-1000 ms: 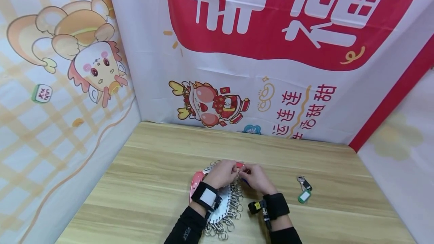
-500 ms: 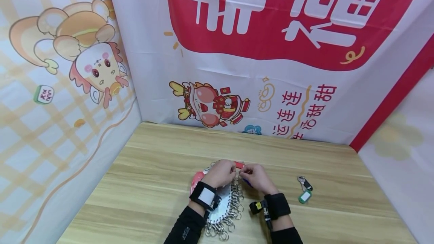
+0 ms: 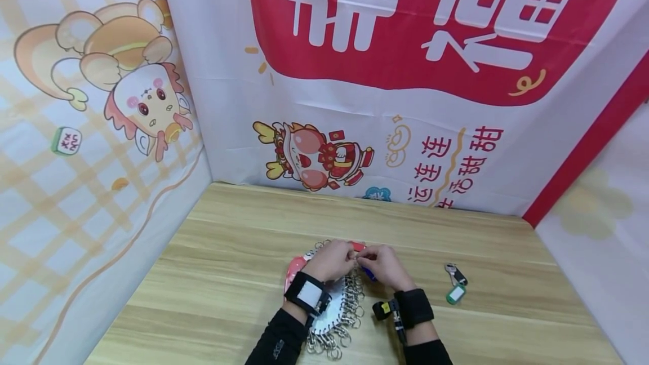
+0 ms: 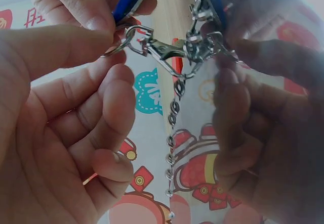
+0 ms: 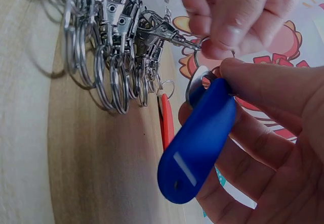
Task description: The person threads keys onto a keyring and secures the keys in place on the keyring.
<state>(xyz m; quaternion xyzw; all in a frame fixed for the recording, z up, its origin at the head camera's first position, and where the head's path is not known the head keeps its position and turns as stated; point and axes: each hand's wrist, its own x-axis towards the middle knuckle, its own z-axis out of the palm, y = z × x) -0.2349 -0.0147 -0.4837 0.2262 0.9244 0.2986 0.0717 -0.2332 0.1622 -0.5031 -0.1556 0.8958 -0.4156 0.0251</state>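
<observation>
1. Against half a second ago, both hands keep their spot over the wood-grain table (image 3: 228,275); a little more of the blue oval plastic tag (image 5: 195,145) pokes out beneath the right hand (image 3: 386,266).
2. The left hand (image 3: 329,261) pinches a thin silver metal ring (image 5: 196,58) against the end of a silver metal clasp (image 4: 164,51).
3. The right hand's fingers close narrowly on the blue tag's upper end; a rounded silver metal piece (image 5: 196,85) beside it is too overlapped to identify.
4. The left arm hides much of a flat pale disc (image 3: 329,311) fringed with metal rings, and of a glossy pink object (image 3: 294,268) whose outline I can't make out.
5. A red plastic tag (image 3: 358,246) shows between the hands, partly covered; a green plastic tag (image 3: 456,294) lies unmoved, well apart rightward.
</observation>
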